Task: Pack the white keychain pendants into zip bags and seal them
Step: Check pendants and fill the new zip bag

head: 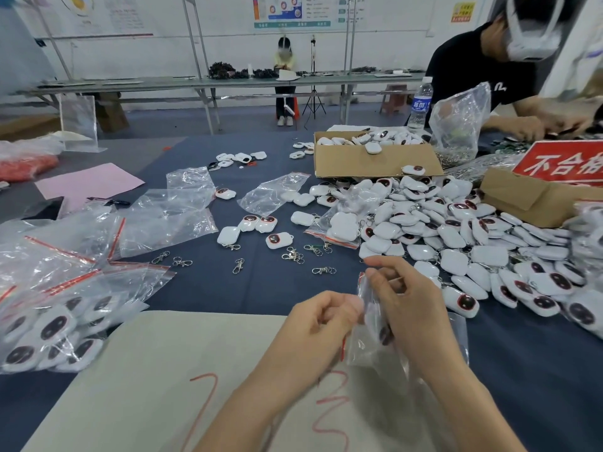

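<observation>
My left hand (321, 324) and my right hand (406, 303) together hold a small clear zip bag (368, 340) with a red strip above the near table edge. Both pinch the bag near its top. A white pendant with a dark round face shows inside the bag under my right palm. A big heap of white keychain pendants (463, 243) lies to the right. Empty zip bags (169, 220) are spread to the left, and filled bags (52, 327) pile at the far left. Loose metal clasps (293, 256) lie in the middle.
A cardboard box (368, 161) holding more pendants stands behind the heap, and a second box (522, 197) with a red sign (564, 163) sits at right. Another person works at the far right beside a water bottle (421, 104). A beige cloth (156, 380) covers the near table.
</observation>
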### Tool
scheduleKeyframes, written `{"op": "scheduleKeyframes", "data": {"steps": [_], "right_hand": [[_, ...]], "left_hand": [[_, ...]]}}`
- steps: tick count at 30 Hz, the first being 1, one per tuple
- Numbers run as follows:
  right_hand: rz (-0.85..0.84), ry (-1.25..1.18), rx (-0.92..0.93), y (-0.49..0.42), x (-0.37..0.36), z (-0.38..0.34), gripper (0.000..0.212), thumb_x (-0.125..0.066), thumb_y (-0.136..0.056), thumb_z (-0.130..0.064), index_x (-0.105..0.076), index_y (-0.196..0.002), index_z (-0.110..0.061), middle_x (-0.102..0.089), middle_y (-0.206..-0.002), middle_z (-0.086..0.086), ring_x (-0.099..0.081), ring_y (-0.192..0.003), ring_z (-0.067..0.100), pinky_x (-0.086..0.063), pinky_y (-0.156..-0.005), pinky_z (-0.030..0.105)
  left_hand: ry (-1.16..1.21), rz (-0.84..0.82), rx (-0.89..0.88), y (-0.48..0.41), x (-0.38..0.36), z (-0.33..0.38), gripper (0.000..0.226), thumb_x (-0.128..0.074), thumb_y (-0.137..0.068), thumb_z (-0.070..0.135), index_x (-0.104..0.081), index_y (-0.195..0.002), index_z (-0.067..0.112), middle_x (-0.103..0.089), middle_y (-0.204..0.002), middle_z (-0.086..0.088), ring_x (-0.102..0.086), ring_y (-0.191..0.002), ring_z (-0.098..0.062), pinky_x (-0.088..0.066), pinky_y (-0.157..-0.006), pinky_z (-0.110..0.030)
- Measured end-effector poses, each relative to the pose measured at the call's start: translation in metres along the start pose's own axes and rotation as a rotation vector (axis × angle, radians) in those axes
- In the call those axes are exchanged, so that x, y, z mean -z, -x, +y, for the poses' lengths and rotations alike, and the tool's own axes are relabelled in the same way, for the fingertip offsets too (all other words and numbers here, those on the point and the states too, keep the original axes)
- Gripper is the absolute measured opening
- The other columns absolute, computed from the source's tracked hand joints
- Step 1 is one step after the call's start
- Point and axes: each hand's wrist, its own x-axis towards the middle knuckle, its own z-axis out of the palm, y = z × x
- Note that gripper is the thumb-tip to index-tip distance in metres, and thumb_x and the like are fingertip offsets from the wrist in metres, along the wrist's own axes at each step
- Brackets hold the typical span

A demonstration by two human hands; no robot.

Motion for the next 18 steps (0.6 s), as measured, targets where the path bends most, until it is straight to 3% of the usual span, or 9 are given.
{"op": "scheduleKeyframes", "data": {"steps": [2, 4, 6, 7, 10, 14, 16, 18], "right_hand": [[0.027, 0.024, 0.006, -0.001, 0.002, 0.0, 0.025, -0.066, -0.096, -0.019, -0.071, -0.09, -0.043, -0.064, -0.072, -0.019, -0.055, -0.054, 0.001, -0.047, -0.048, 0.015], [0.034, 0.044, 0.018, -0.002, 0.003, 0.0, 0.023, -0.066, -0.096, -0.019, -0.071, -0.09, -0.042, -0.065, -0.073, -0.019, -0.056, -0.058, 0.0, -0.046, -0.054, 0.011], [0.033, 0.058, 0.03, -0.001, 0.002, -0.001, 0.022, -0.064, -0.097, -0.021, -0.07, -0.091, -0.041, -0.065, -0.075, -0.021, -0.058, -0.063, 0.0, -0.046, -0.058, 0.011], [0.033, 0.076, 0.036, -0.001, 0.001, -0.001, 0.022, -0.062, -0.098, -0.022, -0.069, -0.092, -0.041, -0.066, -0.077, -0.022, -0.06, -0.066, 0.0, -0.047, -0.06, 0.011], [0.035, 0.124, 0.033, -0.001, 0.002, -0.001, 0.021, -0.056, -0.102, -0.027, -0.066, -0.094, -0.043, -0.07, -0.081, -0.023, -0.064, -0.071, -0.002, -0.048, -0.064, 0.012], [0.029, 0.189, -0.004, -0.002, 0.003, 0.005, 0.018, -0.055, -0.102, -0.03, -0.066, -0.097, -0.044, -0.071, -0.081, -0.017, -0.066, -0.072, 0.0, -0.053, -0.071, 0.027], [0.023, 0.221, -0.011, -0.002, 0.003, 0.007, 0.019, -0.055, -0.102, -0.028, -0.066, -0.098, -0.043, -0.071, -0.08, -0.015, -0.065, -0.071, 0.0, -0.052, -0.07, 0.025], [0.032, 0.229, -0.003, -0.002, 0.004, 0.005, 0.022, -0.055, -0.102, -0.025, -0.066, -0.098, -0.043, -0.071, -0.08, -0.016, -0.065, -0.072, -0.001, -0.05, -0.068, 0.018]], "left_hand": [[-0.013, -0.065, 0.015, 0.002, -0.004, -0.002, 0.035, -0.069, -0.084, 0.056, -0.07, -0.11, 0.031, -0.073, -0.097, 0.013, -0.061, -0.074, -0.01, -0.051, -0.065, -0.026], [-0.04, -0.066, 0.014, 0.003, -0.008, -0.003, 0.026, -0.07, -0.086, 0.047, -0.068, -0.105, 0.029, -0.068, -0.09, 0.012, -0.057, -0.068, -0.02, -0.048, -0.062, -0.037], [-0.122, -0.005, -0.052, 0.003, -0.009, -0.004, 0.015, -0.065, -0.092, 0.04, -0.065, -0.098, 0.026, -0.066, -0.084, 0.01, -0.056, -0.064, -0.026, -0.049, -0.063, -0.037], [-0.187, 0.032, -0.1, 0.003, -0.007, -0.004, 0.011, -0.061, -0.096, 0.038, -0.062, -0.096, 0.028, -0.07, -0.085, 0.011, -0.059, -0.064, -0.024, -0.051, -0.064, -0.033], [-0.331, 0.13, -0.192, 0.004, 0.001, -0.002, 0.01, -0.054, -0.103, 0.039, -0.055, -0.094, 0.035, -0.075, -0.08, 0.016, -0.057, -0.053, 0.002, -0.038, -0.054, -0.012], [-0.396, 0.154, -0.195, 0.004, 0.013, -0.001, 0.015, -0.051, -0.101, 0.047, -0.058, -0.096, 0.036, -0.074, -0.078, 0.015, -0.056, -0.053, -0.003, -0.043, -0.054, -0.018], [-0.435, 0.154, -0.208, 0.004, 0.015, -0.002, 0.025, -0.048, -0.1, 0.052, -0.061, -0.09, 0.033, -0.07, -0.076, 0.019, -0.057, -0.06, -0.001, -0.039, -0.057, -0.013], [-0.477, 0.208, -0.236, 0.003, 0.017, -0.003, 0.035, -0.043, -0.102, 0.054, -0.058, -0.082, 0.029, -0.062, -0.069, 0.02, -0.055, -0.062, -0.002, -0.039, -0.059, -0.017]]}}
